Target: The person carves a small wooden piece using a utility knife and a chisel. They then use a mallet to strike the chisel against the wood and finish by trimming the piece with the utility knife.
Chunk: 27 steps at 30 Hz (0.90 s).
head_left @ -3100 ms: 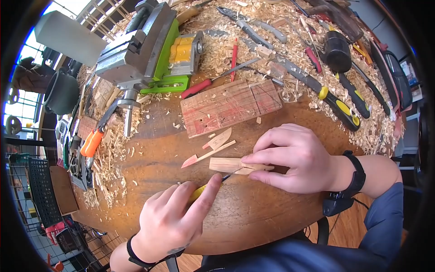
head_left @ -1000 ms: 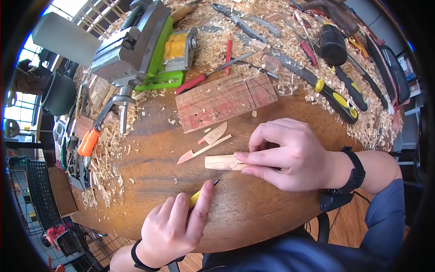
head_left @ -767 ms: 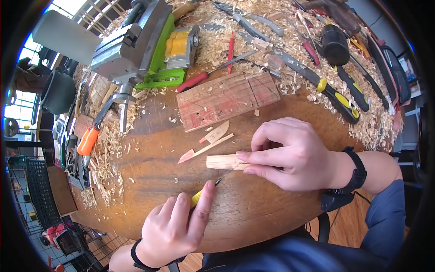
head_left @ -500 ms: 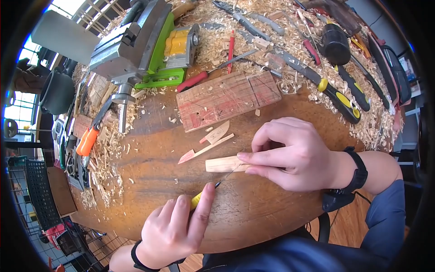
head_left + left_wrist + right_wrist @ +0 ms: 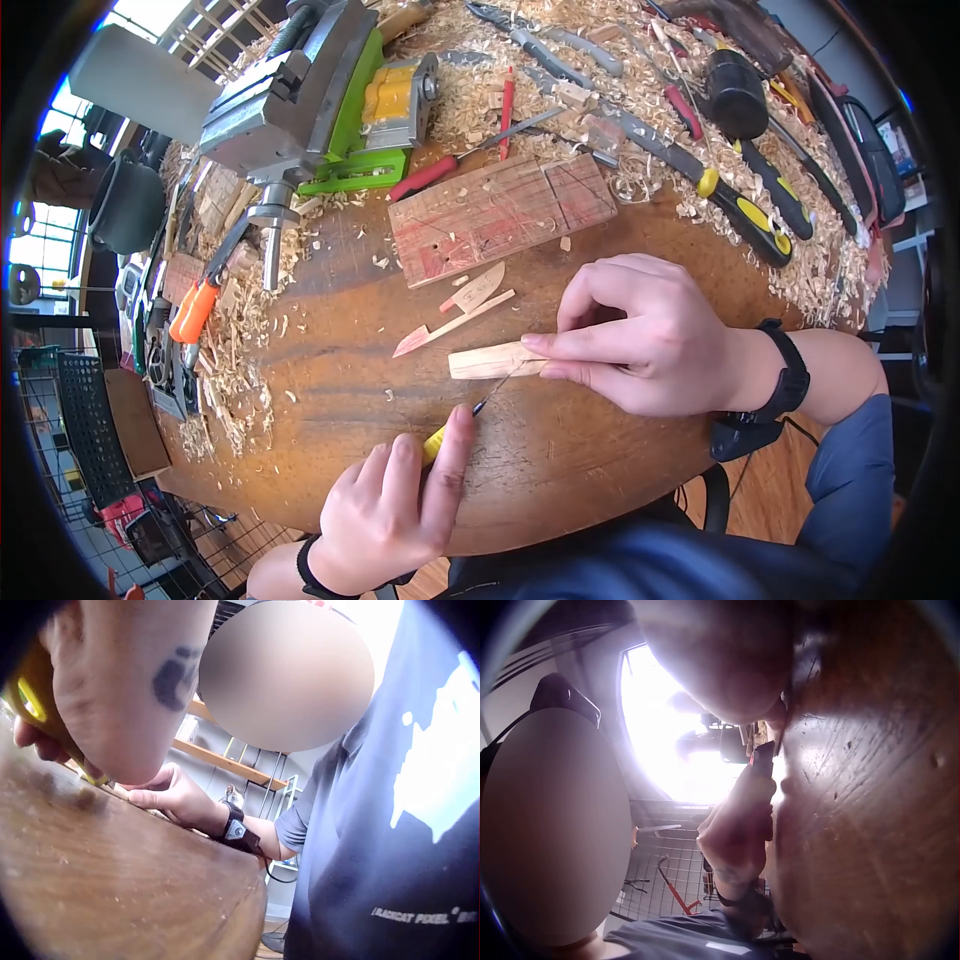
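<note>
In the head view my left hand (image 5: 395,500) grips a yellow-handled knife (image 5: 433,445), its index finger stretched along the handle. The knife's thin blade slants up to the near edge of a small pale wooden piece (image 5: 487,362). My right hand (image 5: 645,335) pinches that piece between thumb and fingers, which hide its right end. Just beyond lie a thin wooden stick with a red tip (image 5: 455,325) and a small blade-shaped wooden piece (image 5: 480,288). The left wrist view shows the yellow handle (image 5: 30,694) in the left hand, close over the table.
A reddish wooden board (image 5: 505,222) lies beyond the hands on the brown table (image 5: 340,430). A metal vise (image 5: 270,125) stands at the back left, near orange-handled pliers (image 5: 195,312). Wood shavings, a red-handled file (image 5: 425,180), a black mallet (image 5: 737,95) and a yellow-black handle (image 5: 750,225) fill the back.
Over three seconds the left hand and knife have shifted slightly down, away from the wooden piece. The right fingers now cover more of the piece's right end. Lately there are only small shifts.
</note>
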Each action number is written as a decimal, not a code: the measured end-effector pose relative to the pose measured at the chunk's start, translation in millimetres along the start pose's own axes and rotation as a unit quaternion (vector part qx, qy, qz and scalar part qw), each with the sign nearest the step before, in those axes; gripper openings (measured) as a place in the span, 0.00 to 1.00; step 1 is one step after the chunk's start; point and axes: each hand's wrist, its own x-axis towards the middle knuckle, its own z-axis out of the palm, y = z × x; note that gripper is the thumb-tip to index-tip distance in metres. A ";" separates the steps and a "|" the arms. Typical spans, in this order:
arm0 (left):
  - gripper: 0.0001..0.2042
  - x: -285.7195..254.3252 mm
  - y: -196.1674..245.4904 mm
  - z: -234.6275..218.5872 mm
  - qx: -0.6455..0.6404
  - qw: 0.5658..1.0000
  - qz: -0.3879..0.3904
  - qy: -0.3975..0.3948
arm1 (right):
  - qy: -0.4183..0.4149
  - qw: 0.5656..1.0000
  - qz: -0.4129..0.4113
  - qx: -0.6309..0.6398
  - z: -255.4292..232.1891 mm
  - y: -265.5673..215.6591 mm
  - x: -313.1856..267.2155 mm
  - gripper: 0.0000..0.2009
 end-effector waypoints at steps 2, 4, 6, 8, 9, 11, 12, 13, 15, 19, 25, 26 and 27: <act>0.35 1.2 0.6 -1.5 0.004 1.000 -0.005 -0.004 | 0.004 1.000 -0.007 0.001 0.1 0.9 0.6 0.06; 0.35 -1.0 -1.6 -2.6 0.013 1.000 0.001 -0.021 | -0.001 1.000 -0.007 0.000 0.1 2.7 -0.2 0.06; 0.35 -3.4 -5.9 -0.2 0.020 0.999 0.007 -0.037 | -0.006 1.000 -0.006 -0.002 -0.4 2.3 -2.0 0.06; 0.30 -3.1 -11.5 9.4 0.051 0.998 0.041 0.020 | -0.008 1.000 -0.005 -0.007 -1.0 1.7 -1.6 0.08; 0.30 -3.1 -11.5 8.6 0.053 0.998 0.040 0.019 | -0.008 1.000 -0.007 -0.005 -1.2 1.5 -1.5 0.08; 0.30 1.8 -10.4 4.0 0.035 0.999 0.022 0.022 | -0.020 1.000 0.012 -0.001 -1.3 1.1 -2.2 0.10; 0.30 4.4 -12.1 1.9 0.035 0.999 0.022 0.021 | -0.019 1.000 0.012 0.000 -1.2 1.2 -2.4 0.10; 0.31 7.6 -14.7 -0.3 0.009 1.000 0.010 0.014 | -0.019 1.000 0.015 0.002 -1.6 1.8 -2.4 0.10; 0.31 14.3 -19.2 -6.8 -0.017 1.000 -0.001 0.007 | -0.018 1.000 0.017 0.003 -2.7 2.3 -2.5 0.11; 0.32 25.2 -22.0 -29.5 -0.018 0.999 0.000 -0.042 | -0.015 0.999 0.025 0.014 -2.5 2.6 -2.6 0.12; 0.33 43.0 -7.3 -41.7 -0.006 0.996 -0.064 -0.057 | -0.006 0.999 0.034 0.019 -2.6 2.2 -2.2 0.12; 0.30 44.8 -7.7 -40.8 0.000 0.996 -0.069 -0.053 | 0.002 0.999 0.036 0.016 -3.2 2.2 -2.2 0.13; 0.28 47.1 -8.4 -39.1 0.005 0.996 -0.075 -0.047 | 0.001 0.999 0.038 0.011 -4.0 2.1 -1.7 0.13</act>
